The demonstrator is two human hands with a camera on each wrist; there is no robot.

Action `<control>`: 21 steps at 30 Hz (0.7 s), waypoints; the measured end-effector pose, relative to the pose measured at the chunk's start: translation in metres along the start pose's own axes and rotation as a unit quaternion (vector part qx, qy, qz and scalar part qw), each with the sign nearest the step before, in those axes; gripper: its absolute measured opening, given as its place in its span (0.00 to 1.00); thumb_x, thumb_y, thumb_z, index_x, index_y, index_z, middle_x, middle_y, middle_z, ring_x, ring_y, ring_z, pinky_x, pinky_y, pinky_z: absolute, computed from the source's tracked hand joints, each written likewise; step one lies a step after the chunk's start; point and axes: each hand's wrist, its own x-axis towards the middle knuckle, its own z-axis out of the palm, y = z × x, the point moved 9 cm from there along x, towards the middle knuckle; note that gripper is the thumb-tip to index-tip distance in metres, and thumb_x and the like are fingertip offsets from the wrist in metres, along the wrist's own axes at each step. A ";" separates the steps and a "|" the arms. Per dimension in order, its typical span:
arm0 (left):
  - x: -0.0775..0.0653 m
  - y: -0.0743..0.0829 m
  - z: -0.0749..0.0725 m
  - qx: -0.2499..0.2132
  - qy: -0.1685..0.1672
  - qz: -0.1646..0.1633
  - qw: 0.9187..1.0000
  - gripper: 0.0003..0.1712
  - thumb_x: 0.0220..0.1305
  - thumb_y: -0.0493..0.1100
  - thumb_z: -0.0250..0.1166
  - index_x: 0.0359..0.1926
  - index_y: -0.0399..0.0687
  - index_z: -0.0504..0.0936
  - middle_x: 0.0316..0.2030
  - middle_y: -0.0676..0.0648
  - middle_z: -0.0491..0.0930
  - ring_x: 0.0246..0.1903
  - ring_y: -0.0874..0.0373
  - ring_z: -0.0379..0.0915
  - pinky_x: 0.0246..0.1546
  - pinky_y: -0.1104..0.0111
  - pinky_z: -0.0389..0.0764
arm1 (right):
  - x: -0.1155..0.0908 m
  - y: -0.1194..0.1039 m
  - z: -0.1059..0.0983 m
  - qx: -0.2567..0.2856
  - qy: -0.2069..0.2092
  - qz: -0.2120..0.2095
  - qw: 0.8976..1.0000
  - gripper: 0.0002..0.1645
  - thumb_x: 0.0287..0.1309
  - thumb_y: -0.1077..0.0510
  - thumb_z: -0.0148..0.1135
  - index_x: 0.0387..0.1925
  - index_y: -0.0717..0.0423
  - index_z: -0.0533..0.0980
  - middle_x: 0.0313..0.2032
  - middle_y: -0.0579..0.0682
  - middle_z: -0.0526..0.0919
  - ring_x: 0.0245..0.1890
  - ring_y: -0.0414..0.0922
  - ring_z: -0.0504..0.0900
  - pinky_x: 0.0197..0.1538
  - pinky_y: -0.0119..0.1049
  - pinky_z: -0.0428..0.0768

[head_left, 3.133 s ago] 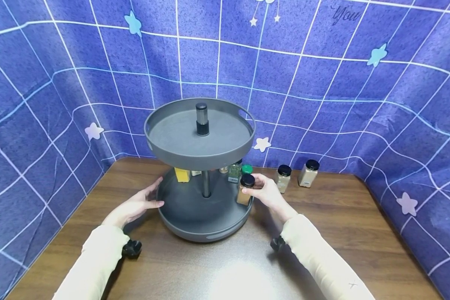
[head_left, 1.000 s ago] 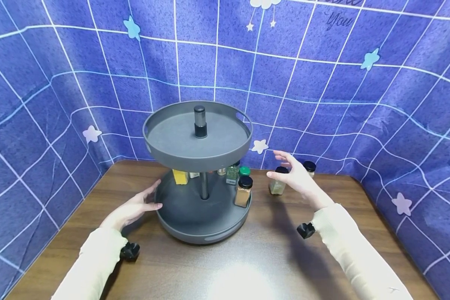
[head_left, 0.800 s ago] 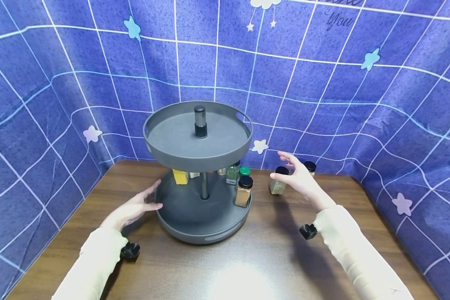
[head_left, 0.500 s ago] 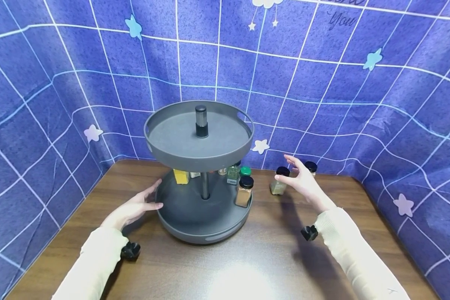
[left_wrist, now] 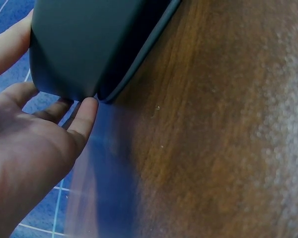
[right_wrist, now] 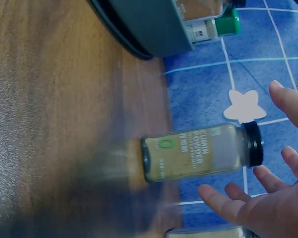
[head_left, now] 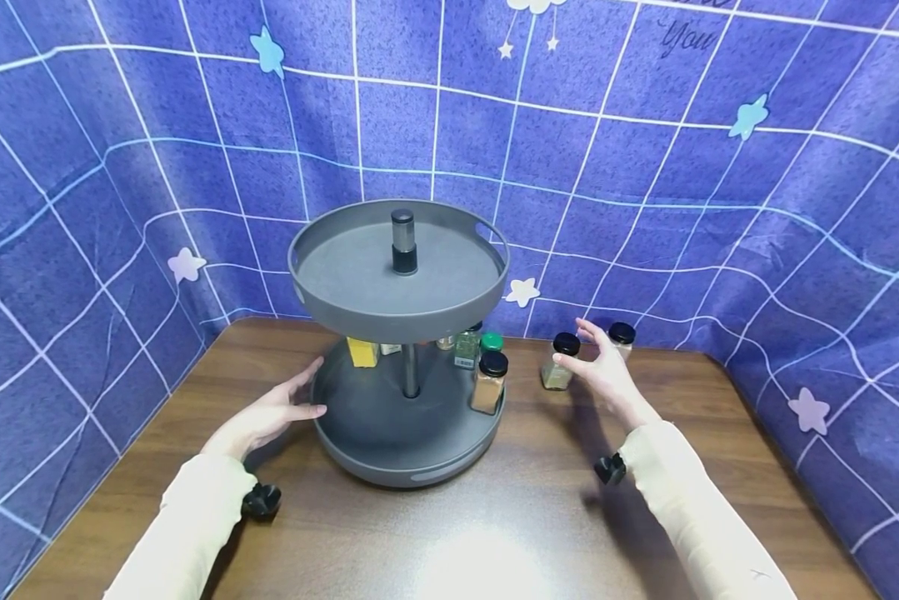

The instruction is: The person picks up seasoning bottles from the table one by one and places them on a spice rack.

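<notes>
A two-tier grey turntable [head_left: 412, 468] stands on the wooden table. My left hand [head_left: 265, 415] rests against the left of its lower tray, thumb at the rim and fingers along the outer wall [left_wrist: 69, 54]. My right hand [head_left: 602, 371] is spread behind and to the right of a black-capped spice jar [head_left: 556, 375], labelled cumin powder. In the right wrist view, fingers and thumb stand apart around the cap end of this jar [right_wrist: 193, 152], with a gap between. Another black-capped jar [head_left: 623, 335] stands behind that hand, partly hidden.
On the lower tray's right stand a jar of orange-brown spice [head_left: 488, 387], a green-capped jar [head_left: 491, 341] and a jar of green herbs [head_left: 466, 347]. A yellow box [head_left: 362, 352] stands at its back left. The upper tray [head_left: 344, 271] overhangs them. A blue curtain [head_left: 644, 150] closes off the back.
My right hand has let go of the orange-brown spice jar on the lower tray, moved right, and come down beside the cumin jar. My left hand has stayed at the tray.
</notes>
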 end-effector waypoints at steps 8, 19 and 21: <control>0.000 0.001 0.001 0.002 -0.002 -0.002 1.000 0.51 0.63 0.35 0.61 0.74 0.47 0.35 0.74 0.45 0.25 0.70 0.41 0.16 0.65 0.39 0.30 | 0.001 0.023 0.005 0.085 0.015 0.054 0.995 0.47 0.51 0.61 0.69 0.70 0.53 0.56 0.65 0.64 0.63 0.57 0.56 0.68 0.35 0.25 0.75; -0.001 0.000 0.001 0.000 0.000 -0.010 1.000 0.52 0.62 0.37 0.62 0.75 0.48 0.36 0.74 0.44 0.25 0.70 0.40 0.16 0.64 0.38 0.30 | 0.003 0.044 0.011 0.106 0.055 0.066 0.991 0.44 0.51 0.62 0.69 0.67 0.57 0.59 0.59 0.65 0.69 0.59 0.56 0.68 0.64 0.46 0.65; -0.001 0.000 0.001 -0.002 -0.001 -0.008 1.000 0.52 0.62 0.37 0.62 0.74 0.48 0.35 0.74 0.44 0.25 0.70 0.40 0.15 0.64 0.38 0.29 | 0.003 0.046 0.013 0.106 0.060 0.068 0.990 0.43 0.50 0.62 0.69 0.67 0.56 0.60 0.59 0.63 0.70 0.58 0.55 0.69 0.61 0.43 0.67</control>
